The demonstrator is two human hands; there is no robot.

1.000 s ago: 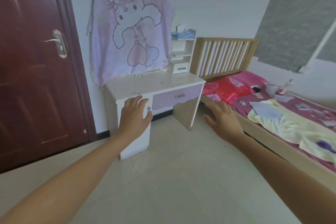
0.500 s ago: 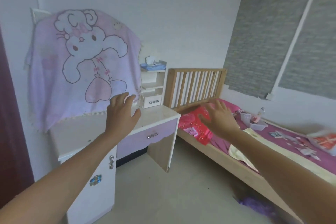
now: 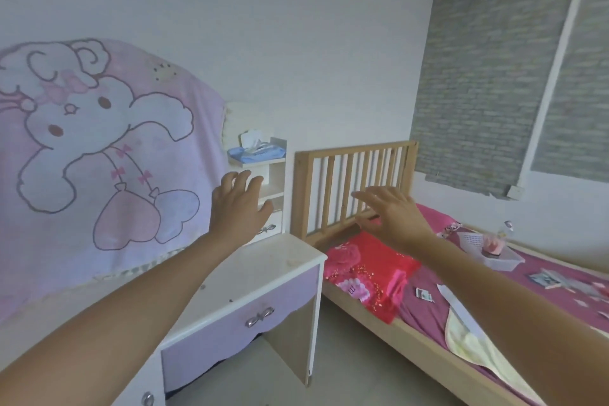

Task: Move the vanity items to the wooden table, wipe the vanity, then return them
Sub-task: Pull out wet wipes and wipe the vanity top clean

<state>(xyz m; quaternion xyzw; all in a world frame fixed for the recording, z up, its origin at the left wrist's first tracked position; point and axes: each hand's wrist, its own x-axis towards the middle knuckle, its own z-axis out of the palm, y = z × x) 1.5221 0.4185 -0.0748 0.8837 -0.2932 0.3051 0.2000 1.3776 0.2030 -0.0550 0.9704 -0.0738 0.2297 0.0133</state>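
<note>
Reaching empty, left hand and right hand hover above vanity.

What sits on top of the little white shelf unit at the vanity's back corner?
A blue wipes pack, white flip lid raised, lies on the shelf unit. The left hand covers part of the cubbies below it.

There's open air between the left hand and the white tabletop below it. Just past its fingertips stands a small shelf topped by a wipes pack, with a pink blanket hanging to its left. A slatted headboard bars the way beyond the right hand.
</note>
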